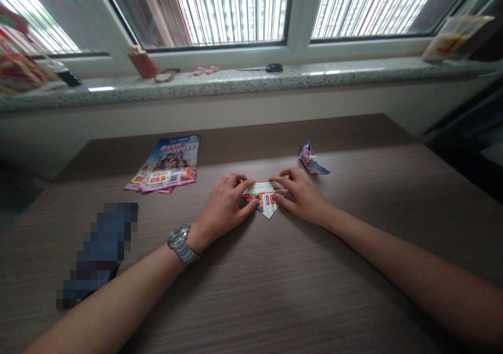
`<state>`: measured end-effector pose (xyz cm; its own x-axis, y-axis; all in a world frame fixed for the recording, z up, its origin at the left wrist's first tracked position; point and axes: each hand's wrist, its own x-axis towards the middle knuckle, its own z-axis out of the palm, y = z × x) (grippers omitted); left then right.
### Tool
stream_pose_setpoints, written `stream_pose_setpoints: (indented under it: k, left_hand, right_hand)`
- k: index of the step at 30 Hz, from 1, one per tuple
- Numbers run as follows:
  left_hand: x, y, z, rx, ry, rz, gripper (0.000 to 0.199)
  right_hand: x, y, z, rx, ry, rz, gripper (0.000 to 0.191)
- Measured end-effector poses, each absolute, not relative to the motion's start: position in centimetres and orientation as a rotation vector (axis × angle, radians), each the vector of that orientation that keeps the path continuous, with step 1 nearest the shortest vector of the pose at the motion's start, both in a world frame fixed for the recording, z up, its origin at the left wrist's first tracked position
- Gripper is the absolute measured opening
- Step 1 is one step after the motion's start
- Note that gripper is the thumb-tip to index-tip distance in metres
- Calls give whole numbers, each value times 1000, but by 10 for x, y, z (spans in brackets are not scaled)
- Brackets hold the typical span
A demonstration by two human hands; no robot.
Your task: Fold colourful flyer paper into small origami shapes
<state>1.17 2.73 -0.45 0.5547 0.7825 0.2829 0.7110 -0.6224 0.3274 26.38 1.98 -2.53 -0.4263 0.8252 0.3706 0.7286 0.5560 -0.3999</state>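
A printed paper sheet (pixel 269 206), folded into a shape with a straight far edge and a point toward me, lies on the table between my hands. White, orange and red printing shows on it. My left hand (pixel 228 201), with a metal watch (pixel 183 244) on its wrist, grips the paper's left side between thumb and fingers. On the right side my right hand (pixel 301 196) holds it likewise, index finger at the far edge, thumb near the middle. Beyond that hand stands a small folded paper piece (pixel 311 159), blue and pink.
Several printed flyers (pixel 173 163) lie stacked at the table's back left. A pixelated dark blue object (pixel 100 254) lies near my left forearm. On the stone windowsill (pixel 220 83) are scissors (pixel 273 68), a red-brown container (pixel 142 62) and pink pieces (pixel 207 70).
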Motion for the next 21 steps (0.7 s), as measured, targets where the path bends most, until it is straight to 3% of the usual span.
stream_pose_setpoints:
  k: [21]
  left_hand:
    - [9, 33, -10, 2551, 1192, 647, 41]
  right_hand:
    - [264, 22, -27, -1242, -2250, 276, 36]
